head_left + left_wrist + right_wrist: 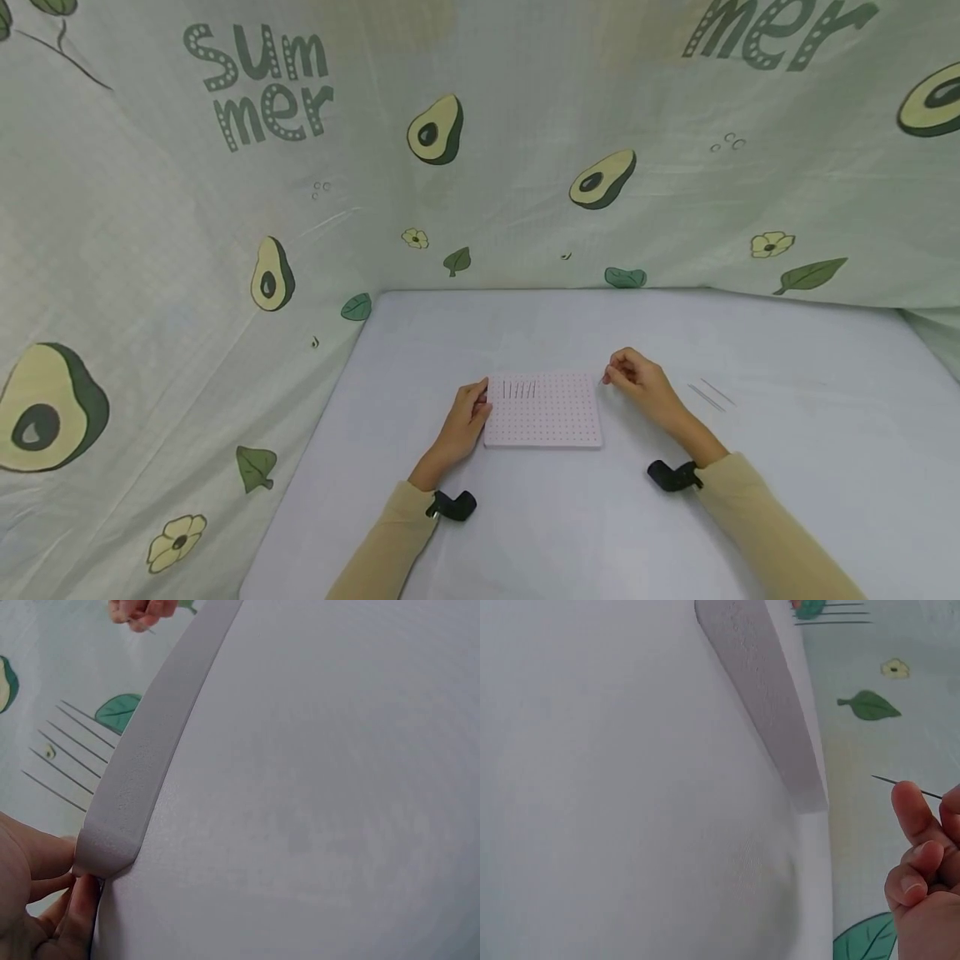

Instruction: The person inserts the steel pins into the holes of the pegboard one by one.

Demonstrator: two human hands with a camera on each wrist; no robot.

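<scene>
A pale pink board [558, 421] with a grid of small holes lies on the table. Several thin metal needles [520, 390] stand upright in a row near its upper left part; the left wrist view shows needles [71, 754] sticking up past the board's side. At the left edge my left hand [465, 417] grips the board, thumb on top and fingers against the side. Just beyond the board's right edge, my right hand [636, 383] pinches one thin needle [883, 779] between thumb and finger, its tip poking out.
To the right of my right hand, a few more thin needles [707, 396] lie on the white tabletop [555, 533]. A hanging cloth [510, 217] printed with avocados and leaves stands behind and to the left of the table. Dark cameras [672, 476] sit on both wrists.
</scene>
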